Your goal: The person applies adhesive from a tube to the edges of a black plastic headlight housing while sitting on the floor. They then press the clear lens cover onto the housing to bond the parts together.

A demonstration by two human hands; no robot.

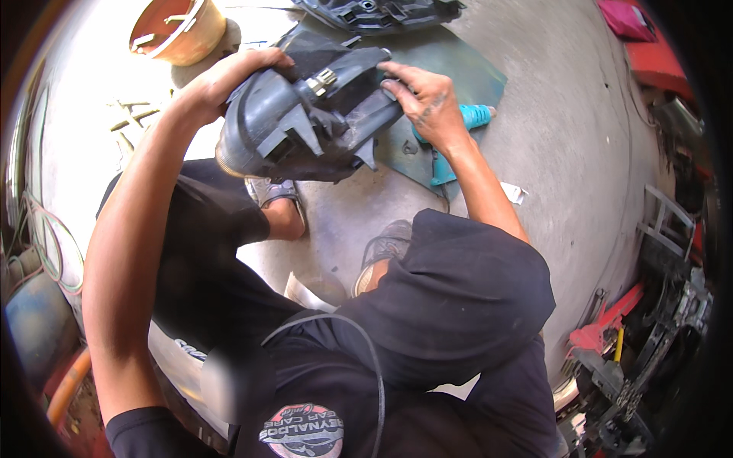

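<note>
Between my two hands a black car headlight housing [305, 122] is held up above the floor, its ribbed back with a pale connector turned toward me. My left hand [248, 72] wraps over its upper left side, fingertips partly hidden behind it. At the other end, my right hand [424, 99] pinches the right edge between thumb and fingers. A teal heat gun [443, 164] lies just beyond my right wrist, partly covered by it. Past the housing, a second black headlight part [374, 11] rests at the top edge of the view.
A dark flat board [477, 72] lies on the concrete floor under the heat gun. An orange-brown bucket [195, 38] stands at far left, with scattered sticks [134, 114] nearer. Hoses [57, 237] hang at the left edge. Metal parts and a red jack-like tool [603, 324] crowd the right.
</note>
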